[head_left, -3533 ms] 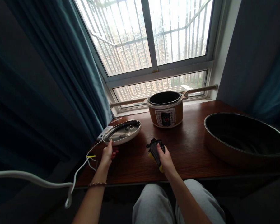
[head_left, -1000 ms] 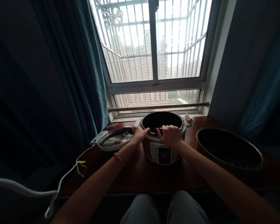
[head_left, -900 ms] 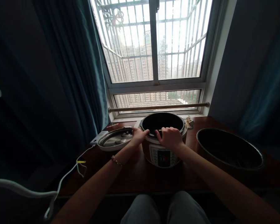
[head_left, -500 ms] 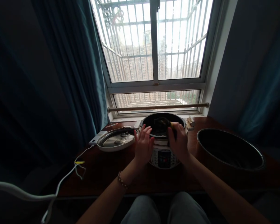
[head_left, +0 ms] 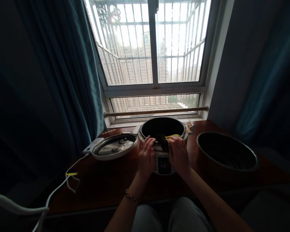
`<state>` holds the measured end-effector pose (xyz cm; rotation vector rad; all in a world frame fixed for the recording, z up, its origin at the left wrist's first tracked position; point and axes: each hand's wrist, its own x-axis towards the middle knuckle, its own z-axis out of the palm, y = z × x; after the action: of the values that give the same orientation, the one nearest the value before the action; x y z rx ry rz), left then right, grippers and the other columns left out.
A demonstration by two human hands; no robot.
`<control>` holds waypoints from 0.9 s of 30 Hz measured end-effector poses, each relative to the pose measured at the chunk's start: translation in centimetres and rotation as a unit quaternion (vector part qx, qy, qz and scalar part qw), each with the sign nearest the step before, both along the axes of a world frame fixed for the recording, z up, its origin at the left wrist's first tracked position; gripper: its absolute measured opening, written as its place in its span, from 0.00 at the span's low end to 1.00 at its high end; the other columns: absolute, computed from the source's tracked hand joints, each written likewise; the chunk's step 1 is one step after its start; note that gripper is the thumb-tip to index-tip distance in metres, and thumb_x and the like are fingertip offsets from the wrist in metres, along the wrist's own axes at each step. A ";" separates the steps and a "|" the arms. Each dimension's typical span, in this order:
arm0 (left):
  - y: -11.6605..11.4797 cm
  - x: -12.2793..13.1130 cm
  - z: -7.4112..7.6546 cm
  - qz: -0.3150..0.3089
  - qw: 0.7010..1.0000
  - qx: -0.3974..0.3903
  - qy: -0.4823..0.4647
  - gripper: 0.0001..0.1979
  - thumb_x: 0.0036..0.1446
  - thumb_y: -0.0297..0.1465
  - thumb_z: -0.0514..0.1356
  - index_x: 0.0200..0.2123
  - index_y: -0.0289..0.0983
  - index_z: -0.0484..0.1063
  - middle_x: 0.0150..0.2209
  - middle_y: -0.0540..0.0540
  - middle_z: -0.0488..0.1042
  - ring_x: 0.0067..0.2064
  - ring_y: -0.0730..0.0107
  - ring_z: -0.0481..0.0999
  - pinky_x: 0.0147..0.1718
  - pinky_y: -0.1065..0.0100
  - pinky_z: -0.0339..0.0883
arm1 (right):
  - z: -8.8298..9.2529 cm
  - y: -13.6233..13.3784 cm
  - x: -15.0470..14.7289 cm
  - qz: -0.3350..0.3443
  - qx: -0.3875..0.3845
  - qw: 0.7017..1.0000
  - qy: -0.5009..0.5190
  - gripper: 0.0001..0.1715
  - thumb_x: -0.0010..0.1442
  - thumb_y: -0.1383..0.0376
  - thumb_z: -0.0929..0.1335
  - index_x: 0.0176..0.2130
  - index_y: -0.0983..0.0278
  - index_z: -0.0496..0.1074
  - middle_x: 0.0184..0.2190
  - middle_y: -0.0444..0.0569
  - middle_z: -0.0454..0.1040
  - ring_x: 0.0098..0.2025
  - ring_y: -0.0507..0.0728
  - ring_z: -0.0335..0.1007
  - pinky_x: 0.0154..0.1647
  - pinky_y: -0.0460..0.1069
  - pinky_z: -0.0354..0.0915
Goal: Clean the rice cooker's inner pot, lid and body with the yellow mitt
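Observation:
An electric cooker (head_left: pixel 164 164) with a dark, open pot inside stands at the middle of the table. My right hand (head_left: pixel 179 154) is closed on a black and yellow cloth (head_left: pixel 162 141), which lies over the cooker's front rim. My left hand (head_left: pixel 147 156) rests at the rim's left front, fingers apart and near the cloth's edge; nothing shows in it. Left of the cooker lies its round lid (head_left: pixel 114 146), with the metal inner side up.
A large dark round pot (head_left: pixel 227 151) stands on the right. A white power strip (head_left: pixel 93 145) sits beside the lid, with a white cable (head_left: pixel 54 190) running to the lower left. Behind the table (head_left: pixel 106 183) is a window with a wooden rail (head_left: pixel 157 112).
The cloth has come from inside the pot toward me onto the front rim, with my right hand. My left hand has lowered slightly. The view has shifted a little.

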<state>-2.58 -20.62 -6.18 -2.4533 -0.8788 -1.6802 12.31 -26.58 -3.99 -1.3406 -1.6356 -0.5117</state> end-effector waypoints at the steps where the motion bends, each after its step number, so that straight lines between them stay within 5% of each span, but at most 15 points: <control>1: 0.0 0.1 0.0 0.001 1.000 -0.001 -0.005 0.19 0.60 0.25 0.43 0.53 0.36 0.63 0.53 0.42 0.69 0.60 0.62 0.60 0.61 0.48 0.43 | -0.1 0.2 0.4 -0.006 0.006 1.000 0.018 0.13 0.61 0.69 0.58 0.45 0.64 0.64 0.45 0.53 0.67 0.52 0.59 0.57 0.55 0.57 0.56; 8: 0.3 0.5 -0.4 -0.009 0.999 0.003 -0.040 0.19 0.60 0.25 0.43 0.52 0.36 0.64 0.51 0.42 0.71 0.59 0.62 0.62 0.61 0.48 0.44 | 0.1 3.6 6.5 -0.081 0.010 0.987 0.142 0.12 0.62 0.67 0.56 0.42 0.65 0.63 0.42 0.56 0.67 0.46 0.60 0.61 0.50 0.58 0.60; 13: 0.4 0.8 -0.6 -0.001 0.999 0.006 -0.050 0.19 0.60 0.26 0.43 0.51 0.36 0.64 0.51 0.42 0.71 0.59 0.61 0.62 0.60 0.48 0.45 | 0.7 4.4 9.5 -0.073 -0.029 0.990 0.117 0.11 0.60 0.67 0.58 0.42 0.65 0.65 0.49 0.58 0.66 0.52 0.63 0.58 0.53 0.60 0.58; 21: 0.5 0.9 -0.8 0.005 0.999 0.009 -0.051 0.19 0.59 0.26 0.43 0.52 0.36 0.64 0.51 0.42 0.71 0.59 0.60 0.62 0.60 0.48 0.45 | 2.0 0.7 4.6 0.064 -0.052 0.995 0.053 0.08 0.61 0.67 0.59 0.40 0.62 0.66 0.40 0.52 0.70 0.48 0.58 0.62 0.52 0.54 0.59; 27: 0.5 0.8 -0.7 0.011 0.999 0.007 -0.053 0.19 0.60 0.26 0.43 0.51 0.36 0.65 0.51 0.42 0.71 0.59 0.61 0.62 0.60 0.48 0.45 | 2.6 1.8 3.9 0.039 -0.086 0.995 0.013 0.07 0.60 0.61 0.61 0.33 0.62 0.64 0.31 0.48 0.69 0.39 0.57 0.63 0.41 0.51 0.61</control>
<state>-1.73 -20.15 -6.91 -2.3575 -0.8981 -1.8168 16.18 -24.81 -1.41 -1.3955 -1.7342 -0.3114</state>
